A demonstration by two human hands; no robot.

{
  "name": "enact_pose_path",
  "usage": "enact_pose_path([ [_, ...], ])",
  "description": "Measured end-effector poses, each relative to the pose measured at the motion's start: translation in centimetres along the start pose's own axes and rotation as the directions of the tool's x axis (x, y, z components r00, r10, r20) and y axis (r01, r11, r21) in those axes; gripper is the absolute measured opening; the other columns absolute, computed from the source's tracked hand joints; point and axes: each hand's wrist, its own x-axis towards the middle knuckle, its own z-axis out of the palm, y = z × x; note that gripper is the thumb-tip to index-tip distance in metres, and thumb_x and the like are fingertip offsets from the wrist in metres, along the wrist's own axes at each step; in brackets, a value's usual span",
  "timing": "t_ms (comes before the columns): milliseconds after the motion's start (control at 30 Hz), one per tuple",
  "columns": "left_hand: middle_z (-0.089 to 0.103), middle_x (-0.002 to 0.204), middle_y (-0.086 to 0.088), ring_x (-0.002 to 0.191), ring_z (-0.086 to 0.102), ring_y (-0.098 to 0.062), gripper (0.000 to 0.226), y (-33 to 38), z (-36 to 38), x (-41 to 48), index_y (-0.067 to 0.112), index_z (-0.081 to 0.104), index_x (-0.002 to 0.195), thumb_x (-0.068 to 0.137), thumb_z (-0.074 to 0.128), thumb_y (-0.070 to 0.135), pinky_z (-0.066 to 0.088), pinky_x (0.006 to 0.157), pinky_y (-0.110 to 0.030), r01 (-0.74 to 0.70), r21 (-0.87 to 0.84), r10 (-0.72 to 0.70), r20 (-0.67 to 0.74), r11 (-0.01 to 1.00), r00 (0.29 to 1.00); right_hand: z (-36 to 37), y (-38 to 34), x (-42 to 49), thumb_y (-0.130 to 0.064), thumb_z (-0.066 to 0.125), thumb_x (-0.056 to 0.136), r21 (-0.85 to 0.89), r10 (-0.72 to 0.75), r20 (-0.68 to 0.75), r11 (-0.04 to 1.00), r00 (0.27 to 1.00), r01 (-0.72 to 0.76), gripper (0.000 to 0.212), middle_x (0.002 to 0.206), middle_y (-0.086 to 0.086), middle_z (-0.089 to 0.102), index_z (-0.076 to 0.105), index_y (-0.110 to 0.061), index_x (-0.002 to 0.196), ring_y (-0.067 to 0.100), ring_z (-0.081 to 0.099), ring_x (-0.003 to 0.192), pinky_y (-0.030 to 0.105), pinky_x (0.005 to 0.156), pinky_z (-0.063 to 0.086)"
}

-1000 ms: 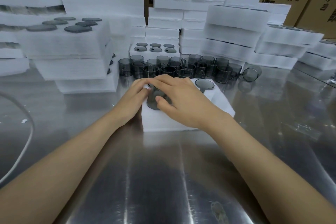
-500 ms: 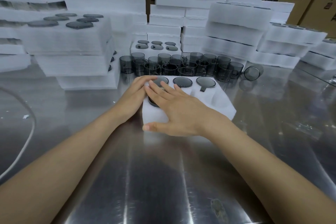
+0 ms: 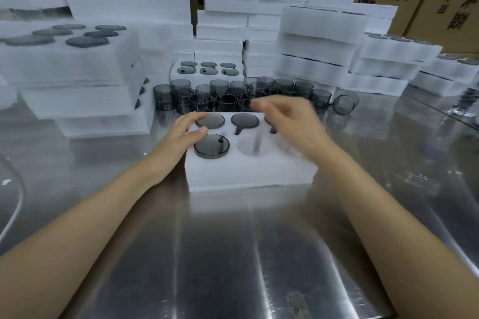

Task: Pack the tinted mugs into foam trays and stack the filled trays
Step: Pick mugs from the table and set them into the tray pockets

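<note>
Head view: the foam tray (image 3: 248,173) sits mid-tabletop (image 3: 233,254), dead ahead. Left hand (image 3: 181,134) lies on the tray's left edge, fingers straight, thumb just beside the front-left mug (image 3: 211,146), which is seated in its pocket. Back-row mugs (image 3: 245,120) fill the left and middle pockets. Right hand (image 3: 293,122) hovers over the tray's back right, blurred, fingers loosely bent, gripping nothing. Loose mugs (image 3: 228,97) crowd just behind the tray, with a tipped mug (image 3: 343,104) lying at their right end. Filled tray stacks (image 3: 72,72) rise on the left
</note>
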Motion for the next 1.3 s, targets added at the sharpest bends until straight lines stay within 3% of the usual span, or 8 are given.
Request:
enact_pose_path([
  [100,0.038,0.142,0.022,0.128,0.035,0.005,0.034,0.1,0.0,-0.2,0.058,0.051,0.113,0.080,0.054,0.051,0.025,0.105,-0.024,0.008,-0.021,-0.008,-0.003,1.000,1.000,-3.4,5.0,0.6,-0.016,0.052,0.093,-0.023,0.116,-0.425,0.990,0.897,-0.139,0.022,0.092,-0.008,0.070,0.074,-0.016,0.096,0.005,0.064,0.087,0.022,0.082,0.049],
  [267,0.035,0.146,0.019,0.138,0.029,-0.004,0.031,0.3,0.0,-0.2,0.053,0.049,0.118,0.096,0.054,0.032,0.023,0.110,-0.027,0.010,-0.027,-0.010,0.002,1.000,1.000,-6.8,12.5,0.5,-0.001,0.046,0.088,-0.223,0.244,-0.588,0.868,0.771,-0.444,0.035,0.127,0.020,0.052,0.060,0.001,0.119,0.032,0.054,0.110,0.031,0.097,0.036],
  [467,0.031,0.153,0.016,0.143,0.025,-0.006,0.046,0.9,0.1,0.0,0.053,0.054,0.120,0.076,0.058,0.038,0.020,0.120,-0.041,0.044,-0.080,-0.042,0.023,0.996,0.999,-7.5,15.5,3.0,-0.023,0.053,0.092,-0.339,0.319,-0.538,0.765,0.780,-0.547,0.064,0.157,0.019,0.007,0.028,-0.006,0.148,0.035,0.009,0.145,0.043,0.115,0.022],
  [567,0.037,0.150,0.016,0.142,0.030,-0.007,0.047,0.6,0.3,0.2,0.049,0.057,0.121,0.076,0.059,0.033,0.022,0.119,-0.042,0.026,-0.104,-0.025,0.008,0.994,1.000,-8.2,16.5,3.8,-0.028,0.051,0.093,-0.417,0.293,-0.517,0.734,0.804,-0.535,0.068,0.160,0.014,0.001,0.021,-0.008,0.151,0.032,0.003,0.147,0.043,0.118,0.017],
  [667,0.038,0.144,0.024,0.134,0.030,0.012,0.041,0.2,0.4,0.2,0.052,0.060,0.115,0.076,0.058,0.037,0.020,0.119,-0.033,0.009,-0.074,-0.011,-0.025,0.997,1.000,-8.7,17.7,4.7,-0.033,0.047,0.095,-0.490,0.335,-0.451,0.682,0.828,-0.543,0.067,0.161,0.013,0.000,0.020,-0.010,0.152,0.032,0.000,0.148,0.042,0.120,0.009],
  [900,0.043,0.141,0.020,0.134,0.034,0.007,0.035,-0.4,0.4,0.5,0.052,0.065,0.105,0.077,0.057,0.035,0.022,0.119,-0.033,-0.027,-0.078,0.022,-0.060,0.997,0.998,-8.8,18.5,5.7,-0.026,0.055,0.092,-0.443,0.294,-0.517,0.711,0.804,-0.546,0.053,0.142,0.028,0.032,0.040,-0.002,0.137,0.042,0.027,0.134,0.047,0.111,0.028],
  [1133,0.045,0.141,0.016,0.135,0.036,0.002,0.034,-0.3,0.3,0.5,0.052,0.067,0.103,0.076,0.057,0.033,0.022,0.119,-0.039,-0.044,-0.098,0.038,-0.061,0.994,0.997,-8.9,18.5,5.5,-0.024,0.063,0.089,-0.393,0.299,-0.551,0.731,0.779,-0.558,0.048,0.140,0.022,0.031,0.046,-0.003,0.129,0.040,0.038,0.127,0.044,0.104,0.037],
  [1300,0.048,0.136,0.021,0.130,0.039,0.007,0.034,-0.5,0.4,0.6,0.047,0.067,0.105,0.076,0.057,0.032,0.027,0.113,-0.028,-0.051,-0.116,0.044,-0.060,0.992,0.997,-9.1,19.0,5.5,-0.025,0.068,0.086,-0.300,0.321,-0.554,0.783,0.768,-0.544,0.049,0.129,0.021,0.049,0.043,-0.006,0.124,0.039,0.047,0.119,0.046,0.096,0.041],
])
